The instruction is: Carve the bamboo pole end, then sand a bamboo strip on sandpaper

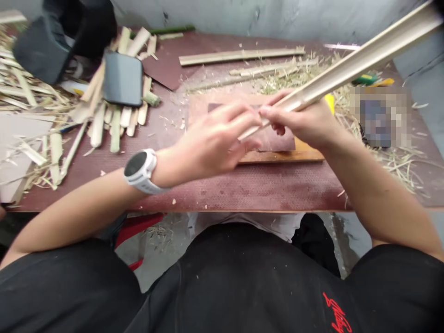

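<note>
A long pale bamboo strip (347, 71) with a hollow inner face slants from the upper right down to the middle. My right hand (308, 118) is wrapped round it near its lower end, thumb on top. My left hand (222, 134), slightly blurred, is at the strip's lower tip, with its fingers partly curled and the thumb beneath; its exact contact with the strip is unclear. Below both hands lies a wooden board (305, 154) with a dark brown sheet (280, 141) on it.
Bamboo pieces (116, 129), a phone (123, 78) and a black cap (41, 46) are at the left. Another long strip (243, 55) lies along the back. Shavings (398, 166) and a green-handled tool (364, 79) are at the right, near a wall (277, 18).
</note>
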A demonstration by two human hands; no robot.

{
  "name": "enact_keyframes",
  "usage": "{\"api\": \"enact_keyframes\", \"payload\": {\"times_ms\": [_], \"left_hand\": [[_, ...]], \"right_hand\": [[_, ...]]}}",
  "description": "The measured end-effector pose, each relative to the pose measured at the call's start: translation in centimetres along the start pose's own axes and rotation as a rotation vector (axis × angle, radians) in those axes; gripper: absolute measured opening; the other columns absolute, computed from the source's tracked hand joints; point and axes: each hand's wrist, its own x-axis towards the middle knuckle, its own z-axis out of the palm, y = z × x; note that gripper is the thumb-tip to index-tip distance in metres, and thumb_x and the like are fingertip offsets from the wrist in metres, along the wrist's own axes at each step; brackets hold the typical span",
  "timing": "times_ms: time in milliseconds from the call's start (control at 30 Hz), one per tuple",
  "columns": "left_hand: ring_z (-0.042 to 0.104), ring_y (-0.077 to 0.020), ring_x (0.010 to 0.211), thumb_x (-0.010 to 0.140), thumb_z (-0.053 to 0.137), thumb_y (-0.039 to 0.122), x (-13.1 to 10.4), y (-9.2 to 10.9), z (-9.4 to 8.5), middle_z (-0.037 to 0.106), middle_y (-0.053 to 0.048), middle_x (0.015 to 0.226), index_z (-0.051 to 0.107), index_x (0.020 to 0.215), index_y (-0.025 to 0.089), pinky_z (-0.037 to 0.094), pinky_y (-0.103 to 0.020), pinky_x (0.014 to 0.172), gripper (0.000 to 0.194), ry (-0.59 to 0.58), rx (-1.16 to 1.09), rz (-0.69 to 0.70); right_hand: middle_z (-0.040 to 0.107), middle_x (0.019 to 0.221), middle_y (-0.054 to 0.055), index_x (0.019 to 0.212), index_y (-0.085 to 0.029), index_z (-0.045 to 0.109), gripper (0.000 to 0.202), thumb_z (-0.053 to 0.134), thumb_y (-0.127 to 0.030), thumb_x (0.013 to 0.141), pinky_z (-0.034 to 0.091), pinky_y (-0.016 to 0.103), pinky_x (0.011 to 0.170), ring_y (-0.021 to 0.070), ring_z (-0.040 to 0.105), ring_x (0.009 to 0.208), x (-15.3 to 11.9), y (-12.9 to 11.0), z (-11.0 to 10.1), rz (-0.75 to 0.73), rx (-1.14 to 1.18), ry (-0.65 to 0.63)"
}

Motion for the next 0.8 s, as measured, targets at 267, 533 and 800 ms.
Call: {"api": "enact_keyframes", "payload": {"times_ms": [267,533,800], "left_hand": [[0.068,-0.0302,0.115,0.105,0.056,0.038,-0.5,-3.2,0.0,0.069,-0.019,0.128,0.058,0.132,0.012,0.058,-0.045,0.097,0.038,-0.105,0.166,-0.062],[0.042,-0.0339,0.152,0.101,0.059,0.055,0.5,-7.0,1.0,0.045,-0.023,0.163,0.047,0.153,0.009,0.036,-0.048,0.125,0.07,-0.333,0.109,0.077],[0.039,-0.0343,0.154,0.102,0.054,0.06,0.3,-6.7,1.5,0.043,-0.024,0.164,0.044,0.157,0.004,0.032,-0.047,0.127,0.079,-0.38,0.085,0.084]], "right_hand": [[0.062,0.06,0.001,0.086,-0.022,0.075,0.036,0.07,-0.058,0.091,0.046,0.033,0.055,0.0158,0.057,0.056,0.3,0.5,-1.3,-0.086,-0.229,0.062],[0.062,0.061,-0.002,0.09,-0.021,0.072,0.04,0.076,-0.061,0.085,0.042,0.029,0.051,0.0138,0.057,0.055,0.7,-0.1,-2.0,-0.032,-0.239,0.004],[0.07,0.065,0.0,0.096,-0.021,0.077,0.033,0.076,-0.053,0.087,0.045,0.026,0.049,0.013,0.06,0.055,1.2,1.1,-0.6,0.047,-0.16,-0.219]]}}
